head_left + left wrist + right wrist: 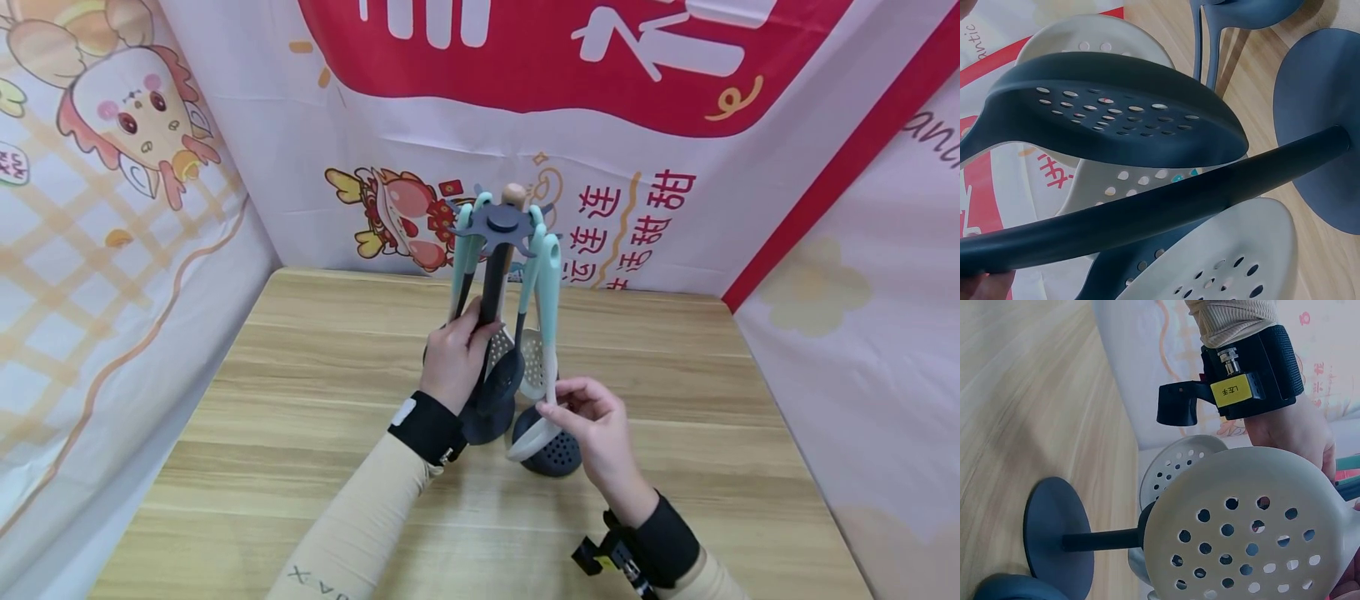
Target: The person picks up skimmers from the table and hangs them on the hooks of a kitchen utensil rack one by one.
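Note:
A dark kitchen utensil rack stands on the table, with several mint-handled utensils hanging round its pole. My left hand grips this pole about midway, beneath the hooked top. Low on the right side, my right hand pinches the neck of a pale skimmer just above its holed head. The mint handle of that skimmer reaches up to the rack's top. Behind it, in the head view, shows a dark skimmer. A dark slotted spoon hangs close to the pole in the left wrist view.
The rack's round base is partly hidden by utensils in the head view. Another pale slotted utensil hangs at the back. A printed cloth rises behind the wooden table, with more cloth at both sides.

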Motion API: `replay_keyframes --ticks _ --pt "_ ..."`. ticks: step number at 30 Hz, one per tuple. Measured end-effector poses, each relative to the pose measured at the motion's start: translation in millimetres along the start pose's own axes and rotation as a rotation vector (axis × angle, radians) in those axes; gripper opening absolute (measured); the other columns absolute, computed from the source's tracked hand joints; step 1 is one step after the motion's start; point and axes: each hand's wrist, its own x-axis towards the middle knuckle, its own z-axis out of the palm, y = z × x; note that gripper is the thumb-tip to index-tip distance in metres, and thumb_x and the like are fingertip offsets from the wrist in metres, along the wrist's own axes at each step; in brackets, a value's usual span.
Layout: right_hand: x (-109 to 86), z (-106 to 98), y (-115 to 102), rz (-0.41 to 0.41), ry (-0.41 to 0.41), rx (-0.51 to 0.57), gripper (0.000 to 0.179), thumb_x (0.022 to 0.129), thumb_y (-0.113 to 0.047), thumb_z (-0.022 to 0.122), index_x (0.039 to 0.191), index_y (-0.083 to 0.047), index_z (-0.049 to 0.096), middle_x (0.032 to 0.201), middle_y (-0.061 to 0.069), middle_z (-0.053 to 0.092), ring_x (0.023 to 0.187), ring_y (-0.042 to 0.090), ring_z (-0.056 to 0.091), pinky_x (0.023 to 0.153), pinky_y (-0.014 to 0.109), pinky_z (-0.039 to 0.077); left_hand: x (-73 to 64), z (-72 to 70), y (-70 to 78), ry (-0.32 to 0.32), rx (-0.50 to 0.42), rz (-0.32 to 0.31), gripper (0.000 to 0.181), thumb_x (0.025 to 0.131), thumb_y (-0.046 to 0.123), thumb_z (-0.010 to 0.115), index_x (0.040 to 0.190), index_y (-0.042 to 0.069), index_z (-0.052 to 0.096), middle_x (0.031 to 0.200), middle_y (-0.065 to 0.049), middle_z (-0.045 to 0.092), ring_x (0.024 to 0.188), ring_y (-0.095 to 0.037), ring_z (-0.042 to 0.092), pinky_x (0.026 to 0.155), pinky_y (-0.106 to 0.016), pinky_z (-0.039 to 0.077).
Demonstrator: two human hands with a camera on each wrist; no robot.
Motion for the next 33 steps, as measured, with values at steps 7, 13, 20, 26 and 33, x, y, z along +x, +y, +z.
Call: replay_keyframes --ticks 7,13,20,26,33 --pt "-0.7 1.6 -0.1 0.008 -0.004 -0.005 0.04 0.079 0.013 0.067 0.088 -0.026 0.071 0.085 -0.008 0.07 0.079 0.01 0.062 0.072 0.024 0.054 -0.4 1.9 -1.6 0.02 0.01 0.014 0.034 0.096 0.019 0.065 0.125 0.001 0.064 0.1 -0.015 0.076 0.085 -0.027 0.074 0.08 -0.041 0.061" --pt "-0.2 2.2 1.6 0.025 0.001 -0.005 0.041 0.079 0.013 0.067 0.088 -0.026 0.071 0.084 -0.008 0.07 0.08 0.009 0.063 0.073 0.024 0.054 -0.9 2.9 -2.6 0.029 0.037 0.028 0.034 0.096 0.018 0.065 0.126 0.002 0.064 0.1 -0.014 0.076 0.084 -0.027 0.074 0.079 -0.041 0.061" --pt "0.0 3.3 2.3 0.038 0.003 -0.01 0.04 0.079 0.013 0.067 0.088 -0.026 0.071 0.084 -0.008 0.07 0.08 0.01 0.062 0.073 0.024 0.054 0.1 2.2 -3.0 0.029 0.049 0.036 0.034 0.096 0.018 0.065 0.125 0.001 0.063 0.097 -0.014 0.075 0.081 -0.027 0.073 0.077 -0.041 0.06" --pt "-0.8 5.0 3.8 0.059 -0.003 -0.017 0.038 0.079 0.011 0.068 0.087 -0.026 0.071 0.083 -0.006 0.07 0.079 0.01 0.062 0.073 0.025 0.054 0.6 1.2 -1.7 0.023 0.055 0.035 0.033 0.096 0.019 0.066 0.124 0.001 0.063 0.097 -0.015 0.075 0.081 -0.027 0.073 0.076 -0.042 0.06" --pt "-0.5 7.0 8.2 0.073 -0.006 -0.01 0.038 0.08 0.011 0.069 0.087 -0.026 0.071 0.082 -0.005 0.071 0.077 0.01 0.063 0.072 0.025 0.054 -1.0 1.7 -1.4 0.021 0.061 0.035 0.034 0.096 0.02 0.065 0.124 0.001 0.064 0.096 -0.014 0.075 0.08 -0.027 0.073 0.075 -0.041 0.061"
